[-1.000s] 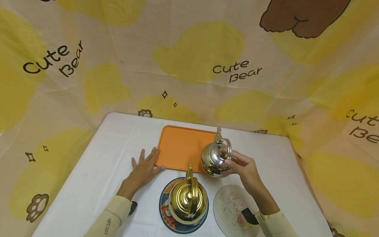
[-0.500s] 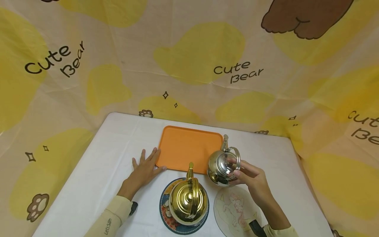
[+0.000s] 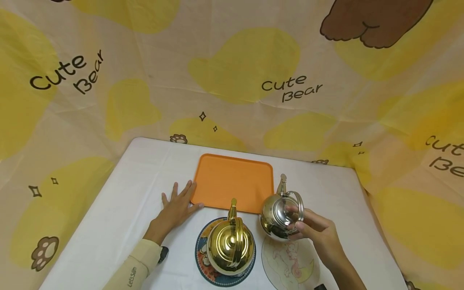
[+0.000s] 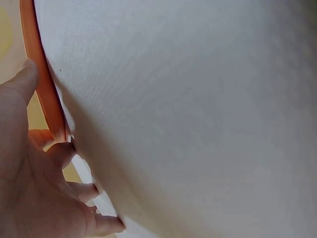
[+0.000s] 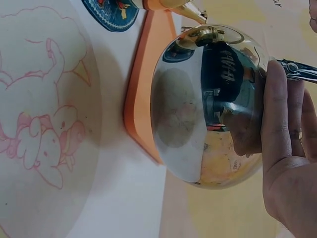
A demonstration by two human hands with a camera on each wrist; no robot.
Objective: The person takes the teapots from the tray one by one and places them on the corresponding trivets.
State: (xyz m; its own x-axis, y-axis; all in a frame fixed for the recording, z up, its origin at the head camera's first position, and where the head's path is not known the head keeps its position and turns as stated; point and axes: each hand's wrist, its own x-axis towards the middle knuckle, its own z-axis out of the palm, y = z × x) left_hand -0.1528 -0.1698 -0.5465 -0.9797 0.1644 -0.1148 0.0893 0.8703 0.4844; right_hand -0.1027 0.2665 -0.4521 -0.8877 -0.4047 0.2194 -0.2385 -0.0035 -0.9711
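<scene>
My right hand (image 3: 322, 233) holds a silver teapot (image 3: 277, 221) by its hoop handle. In the right wrist view the teapot's shiny body (image 5: 208, 109) hangs above the table, in front of the orange tray. On the table, my left hand (image 3: 175, 209) lies with fingers spread, thumb and fingertips at the near left corner of the orange tray (image 3: 232, 181). The left wrist view shows its thumb against the tray's rim (image 4: 44, 84). A gold teapot (image 3: 230, 245) stands on a round blue patterned mat (image 3: 201, 266), spout pointing away.
A round pale mat (image 3: 286, 262) with a pink cartoon drawing lies at the near right, to the right of the gold teapot. The white-covered table (image 3: 145, 173) ends at a printed cloth backdrop (image 3: 224, 88).
The silver teapot has moved with my right hand from above the tray's right end towards me and to the right, near the pale mat's far edge. My left hand stays in place.
</scene>
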